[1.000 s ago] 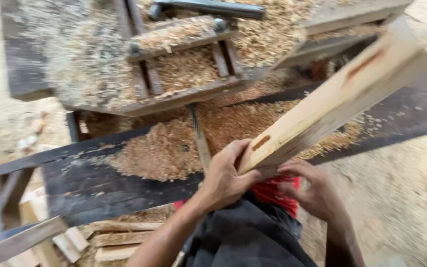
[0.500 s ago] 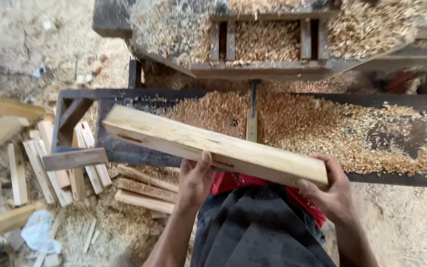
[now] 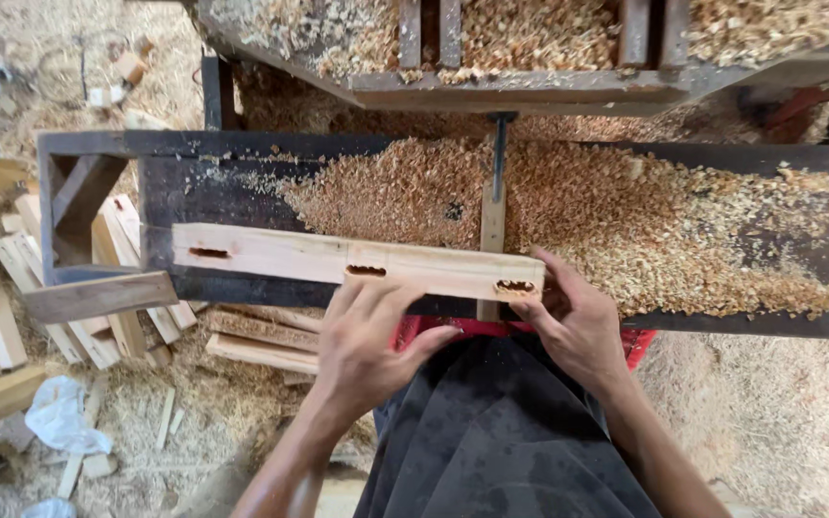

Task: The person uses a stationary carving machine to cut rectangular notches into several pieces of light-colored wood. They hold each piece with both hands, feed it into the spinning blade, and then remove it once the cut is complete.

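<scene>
A pale wooden board [image 3: 290,257] with three oval slots cut in its near edge lies across the front of a dark workbench [image 3: 203,182]. My left hand [image 3: 371,341] grips the board near its middle, fingers just under the centre slot. My right hand [image 3: 576,321] clasps the board's right end beside the last slot. Thick wood shavings [image 3: 626,221] cover the bench behind the board.
A second shavings-laden wooden frame [image 3: 530,86] stands behind the bench. Loose wood offcuts [image 3: 98,288] and a crumpled white bag [image 3: 64,414] lie on the sawdust floor at the left. A red band [image 3: 434,331] shows at my waist above dark clothing.
The board swung from pointing up right, through a slanted hold, to lying nearly level on the bench with its slotted edge facing me. Both hands stayed on it.
</scene>
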The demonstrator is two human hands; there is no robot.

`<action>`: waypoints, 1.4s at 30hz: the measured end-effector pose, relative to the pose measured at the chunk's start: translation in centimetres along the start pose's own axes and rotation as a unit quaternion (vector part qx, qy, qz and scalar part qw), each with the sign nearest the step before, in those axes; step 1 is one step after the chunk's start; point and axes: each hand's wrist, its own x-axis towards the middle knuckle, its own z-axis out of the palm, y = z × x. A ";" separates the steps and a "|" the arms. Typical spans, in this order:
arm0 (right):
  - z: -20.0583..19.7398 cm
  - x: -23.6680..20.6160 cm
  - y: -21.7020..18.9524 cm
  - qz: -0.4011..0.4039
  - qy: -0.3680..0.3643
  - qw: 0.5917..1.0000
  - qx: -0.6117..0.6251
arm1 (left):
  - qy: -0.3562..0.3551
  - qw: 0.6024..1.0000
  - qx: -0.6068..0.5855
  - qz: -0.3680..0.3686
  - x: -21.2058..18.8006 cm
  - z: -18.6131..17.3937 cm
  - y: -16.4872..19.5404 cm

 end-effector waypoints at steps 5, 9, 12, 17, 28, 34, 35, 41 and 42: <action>0.0 0.2 -1.4 -0.190 0.097 0.960 -0.182 | -0.045 0.991 0.080 0.095 4.9 1.7 0.0; -0.1 0.4 -1.6 -0.207 0.122 0.960 -0.144 | -0.121 0.986 0.081 0.086 6.5 2.8 -1.5; 0.2 1.5 -1.6 -0.205 0.107 0.963 -0.141 | -0.095 0.989 0.071 0.091 7.5 3.4 -2.8; 1.1 4.1 -1.8 -0.172 0.096 0.973 -0.117 | -0.121 0.986 0.082 0.079 9.3 3.3 -5.1; 1.8 6.3 -1.7 -0.118 0.111 0.984 -0.072 | -0.139 0.982 0.105 0.069 11.3 3.4 -6.6; 1.9 6.0 -1.2 -0.115 0.103 0.986 -0.060 | -0.124 0.982 0.123 0.068 11.4 3.7 -6.8; 1.9 6.0 -1.1 -0.106 0.106 0.987 -0.060 | -0.120 0.982 0.126 0.070 11.4 3.8 -6.8; 1.9 6.1 -0.9 -0.117 0.110 0.985 -0.063 | -0.107 0.983 0.139 0.057 11.4 3.8 -6.6; 1.9 6.1 -0.9 -0.112 0.117 0.985 -0.063 | -0.113 0.983 0.135 0.054 11.4 3.8 -6.6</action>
